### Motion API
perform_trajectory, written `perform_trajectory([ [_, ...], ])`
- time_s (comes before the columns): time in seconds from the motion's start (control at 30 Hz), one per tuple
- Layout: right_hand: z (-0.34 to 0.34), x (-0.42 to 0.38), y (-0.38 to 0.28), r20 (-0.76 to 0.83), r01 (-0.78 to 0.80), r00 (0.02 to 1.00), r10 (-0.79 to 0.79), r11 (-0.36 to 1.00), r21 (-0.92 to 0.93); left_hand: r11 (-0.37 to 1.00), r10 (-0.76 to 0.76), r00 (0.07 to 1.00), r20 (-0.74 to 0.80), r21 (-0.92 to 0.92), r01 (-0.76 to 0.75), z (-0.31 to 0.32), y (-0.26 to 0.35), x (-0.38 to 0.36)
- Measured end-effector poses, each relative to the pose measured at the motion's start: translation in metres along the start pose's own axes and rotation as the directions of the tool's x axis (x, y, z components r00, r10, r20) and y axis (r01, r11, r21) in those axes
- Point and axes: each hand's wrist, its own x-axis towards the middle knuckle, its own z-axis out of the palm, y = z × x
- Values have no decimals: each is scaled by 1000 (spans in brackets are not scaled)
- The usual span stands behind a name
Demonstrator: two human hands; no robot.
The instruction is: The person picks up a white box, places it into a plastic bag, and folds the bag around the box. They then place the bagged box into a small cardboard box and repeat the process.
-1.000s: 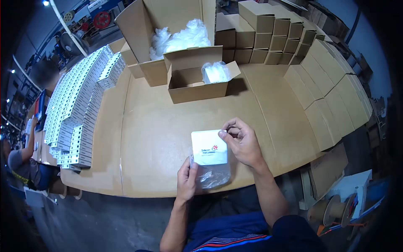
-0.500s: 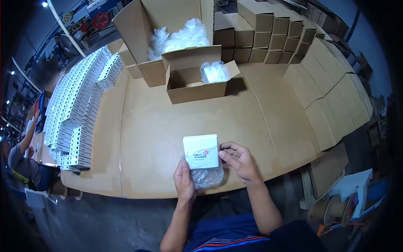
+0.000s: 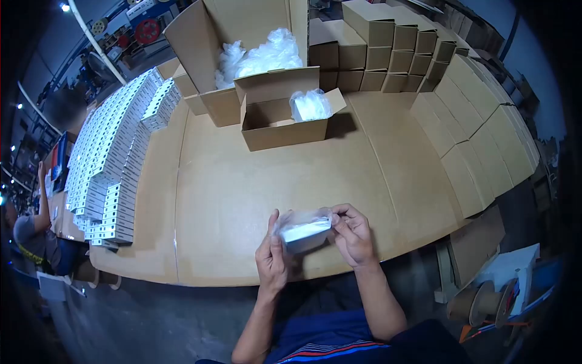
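A small white box (image 3: 305,235) is held tilted just above the near part of the table, with a clear plastic bag (image 3: 297,216) over its upper side. My left hand (image 3: 271,258) is closed on the box's left end, thumb on the near side. At the right end, my right hand (image 3: 353,238) pinches the bag and the box's corner between thumb and fingers. How far the bag covers the box's underside is hidden.
Ahead stands an open carton (image 3: 285,134) with one bagged box (image 3: 311,106) inside. Behind it, a larger carton (image 3: 221,109) holds plastic bags (image 3: 267,57). White boxes (image 3: 112,158) are stacked left; brown cartons (image 3: 479,133) line the right. A co-worker (image 3: 36,233) is far left.
The white box has been tipped so its printed face no longer shows. The plastic bag, earlier hanging below it, now lies over its top. Both hands have shifted their grip.
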Motion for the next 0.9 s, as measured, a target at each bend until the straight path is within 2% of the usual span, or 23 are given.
perform_trajectory([
  [0.07,5,0,-2,-6,12,1000,-11,1000,27,995,-9,1000,1,-97,9,2,-2,0],
  [0.17,1,-1,-1,31,5,1000,0,985,-174,964,-95,994,-44,-252,81,5,-5,1],
  [0.27,24,-7,-5,144,94,987,-78,990,-108,920,-183,980,-75,-363,144,8,-5,1],
  [0.3,24,-9,-3,124,66,991,-42,979,-195,907,-205,975,-81,-390,159,9,-5,2],
  [0.37,20,-13,2,75,2,997,26,933,-361,911,-181,982,-59,-386,145,6,-7,1],
  [0.4,21,-12,8,56,72,997,-58,952,-297,913,-171,984,-47,-384,140,6,-5,1],
  [0.5,15,-11,4,71,87,995,-68,946,-312,986,10,996,89,-166,5,4,14,7],
  [0.53,12,-11,2,97,74,994,-42,932,-355,990,3,995,98,-142,12,1,13,8],
  [0.63,4,-9,-3,166,43,985,43,875,-483,901,-228,953,199,-329,284,-2,11,8],
  [0.67,7,-10,-6,157,66,988,18,856,-513,912,-228,955,189,-302,278,-3,2,6],
  [0.77,1,-2,-11,340,268,937,-77,783,-562,938,-167,975,146,-280,203,-5,-17,5],
  [0.87,4,-4,-16,228,207,970,-79,759,-617,918,-270,960,79,-279,281,-1,-9,7],
  [0.9,4,-4,-16,136,172,984,-116,826,-536,910,-295,954,52,-290,297,1,-7,7],
])
